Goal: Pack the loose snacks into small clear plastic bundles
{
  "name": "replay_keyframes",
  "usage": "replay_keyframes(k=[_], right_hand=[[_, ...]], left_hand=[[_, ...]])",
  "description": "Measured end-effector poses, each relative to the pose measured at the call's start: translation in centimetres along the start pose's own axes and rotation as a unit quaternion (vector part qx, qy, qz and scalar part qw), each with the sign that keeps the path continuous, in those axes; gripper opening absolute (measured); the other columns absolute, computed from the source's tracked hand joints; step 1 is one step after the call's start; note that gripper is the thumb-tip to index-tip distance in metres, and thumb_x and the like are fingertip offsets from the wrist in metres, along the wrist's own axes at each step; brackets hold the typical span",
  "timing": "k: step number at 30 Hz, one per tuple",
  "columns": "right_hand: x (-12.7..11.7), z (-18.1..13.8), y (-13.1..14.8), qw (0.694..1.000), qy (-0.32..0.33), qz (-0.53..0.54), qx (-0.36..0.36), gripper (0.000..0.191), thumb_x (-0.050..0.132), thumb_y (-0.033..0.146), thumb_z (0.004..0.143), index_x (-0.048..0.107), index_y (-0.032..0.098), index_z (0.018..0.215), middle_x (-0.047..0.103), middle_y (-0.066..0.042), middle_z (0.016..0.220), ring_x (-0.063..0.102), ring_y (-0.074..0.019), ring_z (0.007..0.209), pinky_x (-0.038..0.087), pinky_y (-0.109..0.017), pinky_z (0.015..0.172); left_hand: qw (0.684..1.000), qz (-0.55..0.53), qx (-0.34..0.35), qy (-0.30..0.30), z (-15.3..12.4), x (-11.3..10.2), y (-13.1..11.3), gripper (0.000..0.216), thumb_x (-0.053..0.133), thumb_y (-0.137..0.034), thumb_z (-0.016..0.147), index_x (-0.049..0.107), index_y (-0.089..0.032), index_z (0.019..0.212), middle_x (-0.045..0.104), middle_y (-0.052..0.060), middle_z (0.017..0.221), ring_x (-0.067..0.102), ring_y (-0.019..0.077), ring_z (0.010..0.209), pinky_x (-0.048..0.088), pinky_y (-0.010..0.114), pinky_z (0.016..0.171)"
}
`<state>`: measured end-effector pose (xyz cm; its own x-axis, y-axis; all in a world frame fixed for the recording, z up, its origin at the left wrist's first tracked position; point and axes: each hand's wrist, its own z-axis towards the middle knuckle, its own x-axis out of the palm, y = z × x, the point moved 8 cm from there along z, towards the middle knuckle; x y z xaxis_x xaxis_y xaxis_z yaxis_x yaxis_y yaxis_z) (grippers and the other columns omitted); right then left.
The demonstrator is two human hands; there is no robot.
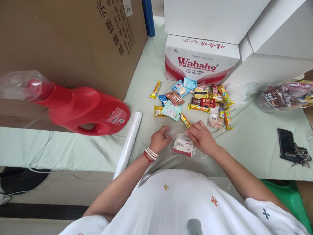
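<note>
A clear plastic bag lies near the table's front edge, with a white and red snack packet inside or under its film; which of these I cannot tell. My left hand, wearing beaded bracelets, pinches the bag's left side. On the other side, my right hand has its fingers closed on the film at the bag's upper right. Just beyond both hands are a pale green snack packet, a brown packet and a thin yellow snack bar.
Several wrapped snacks lie before a Wahaba-type water carton. A red jug and a white roll are at left, beside a large brown box. Rightward are a filled clear bag, a phone and keys.
</note>
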<state>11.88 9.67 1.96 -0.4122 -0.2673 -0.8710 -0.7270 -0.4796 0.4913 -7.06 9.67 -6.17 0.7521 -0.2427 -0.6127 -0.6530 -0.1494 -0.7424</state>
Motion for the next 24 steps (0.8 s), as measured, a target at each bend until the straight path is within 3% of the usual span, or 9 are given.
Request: replay_keyframes(k=[2,4,7,10,13,16,19,21,24], right_hand=[[1.4,-1.8,2.3,0.996,0.050,-0.046,-0.051,0.027,0.048,0.017,0.100,0.070,0.022,0.115,0.064,-0.011,0.101,0.050,-0.0259,0.097,0.044,-0.035,0.080],[3.9,-3.5,4.0,0.985,0.124,-0.083,-0.081,0.033,0.048,0.012,0.099,0.067,0.024,0.123,0.063,-0.010,0.103,0.051,-0.0239,0.094,0.043,-0.031,0.072],[6.7,-5.0,5.0,0.974,0.184,-0.100,-0.089,0.038,0.051,0.010,0.097,0.064,0.023,0.129,0.062,-0.010,0.105,0.054,-0.0227,0.094,0.044,-0.030,0.072],[7.6,-5.2,4.9,0.978,0.168,-0.086,-0.087,0.042,0.050,0.011,0.099,0.061,0.021,0.138,0.061,-0.011,0.110,0.053,-0.0245,0.100,0.047,-0.033,0.081],[7.7,-5.2,4.5,0.983,0.150,-0.052,-0.091,0.044,0.047,0.013,0.101,0.060,0.022,0.142,0.061,-0.011,0.112,0.052,-0.0252,0.103,0.048,-0.036,0.089],[7.9,-5.4,3.8,0.989,0.130,-0.007,-0.073,0.047,0.045,0.013,0.102,0.060,0.026,0.144,0.060,-0.010,0.115,0.051,-0.0243,0.105,0.048,-0.036,0.093],[7.8,-5.5,3.2,0.992,0.099,0.052,-0.049,0.047,0.046,0.010,0.099,0.065,0.028,0.138,0.060,-0.009,0.116,0.051,-0.0231,0.106,0.048,-0.035,0.094],[7.6,-5.3,3.0,0.992,0.084,0.091,-0.037,0.045,0.047,0.007,0.097,0.070,0.026,0.130,0.061,-0.008,0.113,0.052,-0.0222,0.104,0.049,-0.035,0.093],[7.0,-4.9,3.1,0.989,0.070,0.124,-0.042,0.040,0.047,0.008,0.095,0.074,0.023,0.121,0.062,-0.010,0.115,0.054,-0.0233,0.108,0.050,-0.039,0.096]], left_hand=[[0.999,0.040,-0.012,-0.003,0.0,-0.2,0.0,0.030,0.065,-0.025,0.079,0.068,-0.021,0.109,0.063,-0.003,0.070,0.061,0.0182,0.068,0.044,0.029,0.069],[0.999,0.053,-0.012,0.003,-0.1,-0.6,0.1,0.033,0.063,-0.022,0.078,0.070,-0.022,0.110,0.062,-0.003,0.070,0.059,0.0182,0.067,0.044,0.029,0.070],[0.995,-0.022,0.046,0.083,-0.7,-0.9,-0.3,0.042,0.059,-0.020,0.079,0.073,-0.021,0.118,0.064,0.000,0.077,0.058,0.0170,0.070,0.046,0.029,0.073],[0.961,-0.131,0.132,0.206,-2.2,-1.4,-1.5,0.034,0.054,-0.028,0.087,0.078,-0.019,0.109,0.063,0.004,0.084,0.057,0.0164,0.074,0.047,0.030,0.074],[0.934,-0.163,0.152,0.280,-3.4,-1.6,-2.1,0.029,0.054,-0.034,0.089,0.078,-0.017,0.090,0.060,0.005,0.085,0.056,0.0165,0.074,0.048,0.030,0.074],[0.935,-0.181,0.140,0.271,-3.7,-1.6,-2.6,0.021,0.053,-0.032,0.081,0.065,-0.017,0.072,0.057,0.005,0.083,0.053,0.0182,0.075,0.048,0.031,0.074],[0.938,-0.204,0.115,0.258,-3.8,-1.1,-3.2,0.011,0.051,-0.028,0.071,0.055,-0.019,0.066,0.054,0.004,0.075,0.050,0.0185,0.074,0.046,0.032,0.071],[0.938,-0.214,0.078,0.261,-4.1,-0.7,-3.4,0.009,0.053,-0.025,0.067,0.057,-0.018,0.071,0.058,0.003,0.076,0.052,0.0180,0.075,0.046,0.030,0.069],[0.928,-0.270,0.038,0.255,-4.2,0.2,-4.1,0.035,0.056,-0.022,0.068,0.066,-0.016,0.101,0.070,0.007,0.096,0.059,0.0170,0.077,0.047,0.028,0.067]])
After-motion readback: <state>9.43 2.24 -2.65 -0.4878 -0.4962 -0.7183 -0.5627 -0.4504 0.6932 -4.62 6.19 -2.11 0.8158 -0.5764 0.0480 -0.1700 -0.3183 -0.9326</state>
